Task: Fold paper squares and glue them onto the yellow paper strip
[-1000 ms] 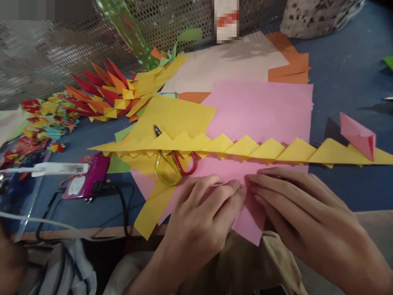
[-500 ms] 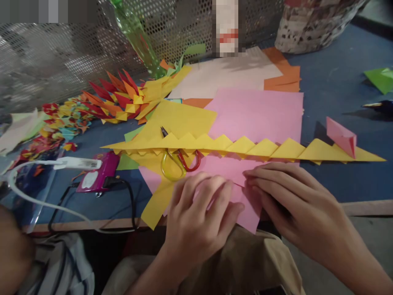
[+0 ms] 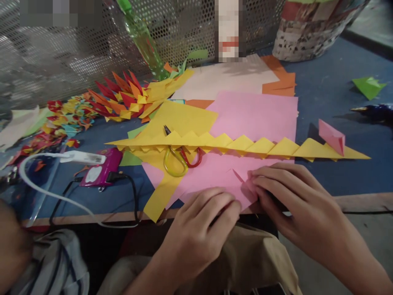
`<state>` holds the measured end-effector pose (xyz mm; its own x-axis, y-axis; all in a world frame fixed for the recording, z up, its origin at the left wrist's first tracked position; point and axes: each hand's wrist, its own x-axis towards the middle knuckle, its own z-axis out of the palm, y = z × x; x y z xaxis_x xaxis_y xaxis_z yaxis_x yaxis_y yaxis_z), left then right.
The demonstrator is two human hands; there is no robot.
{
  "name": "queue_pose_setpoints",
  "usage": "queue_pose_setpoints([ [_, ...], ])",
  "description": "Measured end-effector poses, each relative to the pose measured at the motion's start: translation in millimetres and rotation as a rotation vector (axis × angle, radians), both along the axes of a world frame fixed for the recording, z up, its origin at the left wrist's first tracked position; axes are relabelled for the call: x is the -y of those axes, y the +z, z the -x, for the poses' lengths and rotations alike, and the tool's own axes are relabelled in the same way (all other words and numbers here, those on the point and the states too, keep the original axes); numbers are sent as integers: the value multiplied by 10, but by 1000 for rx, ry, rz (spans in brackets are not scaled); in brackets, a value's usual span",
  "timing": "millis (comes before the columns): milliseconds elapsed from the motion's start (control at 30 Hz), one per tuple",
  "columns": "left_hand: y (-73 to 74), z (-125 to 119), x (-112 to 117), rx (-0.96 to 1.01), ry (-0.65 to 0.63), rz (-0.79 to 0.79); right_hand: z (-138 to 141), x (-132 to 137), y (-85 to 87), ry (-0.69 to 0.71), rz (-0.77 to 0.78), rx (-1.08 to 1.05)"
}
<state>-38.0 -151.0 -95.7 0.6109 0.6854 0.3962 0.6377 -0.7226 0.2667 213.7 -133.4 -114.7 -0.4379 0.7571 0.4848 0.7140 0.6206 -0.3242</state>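
My right hand pinches a small folded piece of pink paper between thumb and fingertips, above a larger pink sheet. Beside it, at the table's near edge, my left hand is curled with its fingers close together; whatever lies under its fingertips is hidden. Just beyond both hands stretches a long strip of overlapping yellow folded triangles, with one pink folded piece standing near its right end. Scissors with a yellow and a red handle loop lie partly beneath the strip.
Red, orange and yellow folded paper pieces are heaped at the back left. A purple device with cables sits at left. A green bottle leans on the perforated panel. A woven basket and a green folded piece are at right.
My left hand has drawn down toward the table edge, its fingers curling closer together. The right hand keeps its pinch on the pink paper. The view has shifted slightly.
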Motion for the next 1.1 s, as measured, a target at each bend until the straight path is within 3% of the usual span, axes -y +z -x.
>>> queue_pose_setpoints([
  [200, 37, 20, -134, 149, 23, 156, 14, 42, -66, 69, -63, 49],
  [400, 42, 43, -237, 99, 147, 2, 8, 113, -19, 121, -110, 24],
  [633, 228, 281, -332, 0, -18, 89, 16, 29, 333, 10, -151, -139],
  [733, 300, 291, -428, -43, -112, 65, 58, -114, 342, 63, -73, -107],
  [900, 365, 230, -587, -9, -278, -10, 165, -318, 289, 194, 203, -197],
  [1000, 363, 182, -599, 44, -185, 22, 184, -349, 266, 162, 305, -283],
  [1100, 345, 107, -561, 177, 10, 211, 161, -296, 230, 49, 299, -331],
])
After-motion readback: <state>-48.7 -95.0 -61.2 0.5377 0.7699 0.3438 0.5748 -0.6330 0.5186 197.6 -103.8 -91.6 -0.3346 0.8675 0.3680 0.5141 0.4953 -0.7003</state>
